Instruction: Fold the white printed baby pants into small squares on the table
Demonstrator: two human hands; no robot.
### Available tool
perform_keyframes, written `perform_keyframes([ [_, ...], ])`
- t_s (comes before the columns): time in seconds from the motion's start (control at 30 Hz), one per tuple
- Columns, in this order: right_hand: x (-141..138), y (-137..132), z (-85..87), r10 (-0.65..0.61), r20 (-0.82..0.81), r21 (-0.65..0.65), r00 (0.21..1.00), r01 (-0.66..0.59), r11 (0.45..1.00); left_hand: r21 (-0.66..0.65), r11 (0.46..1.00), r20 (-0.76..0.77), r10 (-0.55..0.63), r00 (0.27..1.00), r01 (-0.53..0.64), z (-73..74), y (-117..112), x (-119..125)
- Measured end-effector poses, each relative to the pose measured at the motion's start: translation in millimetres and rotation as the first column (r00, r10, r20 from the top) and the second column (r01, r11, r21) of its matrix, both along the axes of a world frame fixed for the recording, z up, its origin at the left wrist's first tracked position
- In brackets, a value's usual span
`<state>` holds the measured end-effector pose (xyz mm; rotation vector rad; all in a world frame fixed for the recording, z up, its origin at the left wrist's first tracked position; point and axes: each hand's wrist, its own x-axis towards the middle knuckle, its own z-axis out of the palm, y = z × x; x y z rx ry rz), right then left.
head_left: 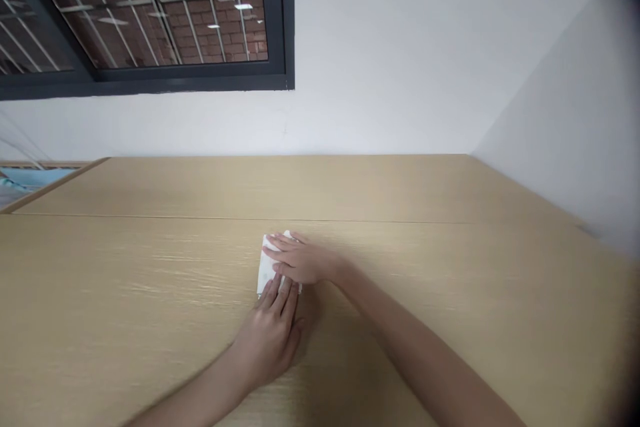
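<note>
A small white folded sheet (266, 268), like a paper tissue, lies flat on the light wood-coloured surface (150, 333), near the middle of the view. Its print, if any, is too faint to read. My left hand (270, 337) rests with stretched fingers on the lower edge of the sheet. Across its upper right part lies my right hand (303, 261), palm down, fingers extended to the left. The two hands meet at the fingertips and cover much of the sheet. Neither hand wraps around anything.
A seam (150, 217) runs across the wooden surface beyond the hands. Behind it stands a white wall (380, 80) with a dark-framed, barred window (190, 77) at upper left. Light-blue cloth-like material (43, 177) shows past the left edge. Another wall (590, 113) is at right.
</note>
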<state>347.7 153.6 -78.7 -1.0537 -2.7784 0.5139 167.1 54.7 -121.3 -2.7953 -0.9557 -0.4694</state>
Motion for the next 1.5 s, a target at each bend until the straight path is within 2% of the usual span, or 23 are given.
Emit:
perform_keyframes([
  [0.13, 15.6, 14.2, -12.9, -0.136, -0.086, 0.039, 0.987, 0.14, 0.989, 0.013, 1.0, 0.026, 0.006, 1.0, -0.006, -3.6, 0.1, 0.1],
  [0.27, 22.9, 16.3, -22.2, -0.223, -0.167, -0.006, 0.96, 0.225, 0.974, 0.007, 1.0, 0.047, 0.005, 0.999, -0.005, -1.5, 2.3, 0.3],
  [0.33, 23.5, 13.5, -24.1, -0.266, -0.228, -0.018, 0.937, 0.269, 0.963, -0.044, 0.999, 0.076, -0.009, 0.997, 0.013, 4.9, 6.4, -3.1],
  [0.4, 23.8, 10.8, -25.9, -0.323, -0.309, -0.043, 0.894, 0.327, 0.944, -0.161, 0.986, 0.149, -0.007, 0.989, 0.031, 13.7, 13.1, -9.8],
  [0.47, 24.5, 10.1, -28.8, -0.391, -0.4, -0.099, 0.829, 0.385, 0.918, -0.285, 0.958, 0.258, 0.037, 0.965, 0.039, 22.3, 22.1, -18.7],
  [0.53, 25.7, 11.6, -32.9, -0.441, -0.475, -0.169, 0.761, 0.413, 0.895, -0.34, 0.94, 0.354, 0.108, 0.929, 0.02, 28.1, 32.3, -27.6],
  [0.63, 27.5, 14.5, -37.8, -0.46, -0.536, -0.215, 0.708, 0.412, 0.885, -0.364, 0.926, 0.404, 0.258, 0.877, -0.104, 31.4, 45.7, -36.9],
  [0.77, 28.5, 13.9, -36.5, -0.398, -0.542, -0.12, 0.74, 0.401, 0.908, -0.463, 0.829, 0.316, 0.486, 0.815, -0.315, 32.0, 53.6, -38.9],
  [0.87, 28.0, 10.7, -32.3, -0.303, -0.542, -0.006, 0.784, 0.357, 0.934, -0.465, 0.796, 0.24, 0.534, 0.811, -0.387, 30.4, 53.5, -35.2],
  [0.97, 26.1, 7.4, -30.0, -0.227, -0.527, 0.134, 0.819, 0.344, 0.929, -0.451, 0.793, 0.201, 0.536, 0.82, -0.409, 26.0, 52.5, -30.0],
  [1.13, 22.4, 4.8, -32.7, -0.174, -0.477, 0.311, 0.862, 0.35, 0.884, -0.436, 0.797, 0.167, 0.527, 0.833, -0.417, 19.6, 53.8, -24.6],
  [1.3, 22.1, 4.5, -35.4, -0.181, -0.44, 0.37, 0.88, 0.361, 0.856, -0.465, 0.803, 0.184, 0.5, 0.846, -0.374, 19.4, 55.5, -23.4],
  [1.5, 19.1, -0.7, -31.5, -0.218, -0.297, 0.412, 0.93, 0.331, 0.849, -0.49, 0.794, 0.189, 0.5, 0.845, -0.36, 19.3, 56.0, -21.5],
])
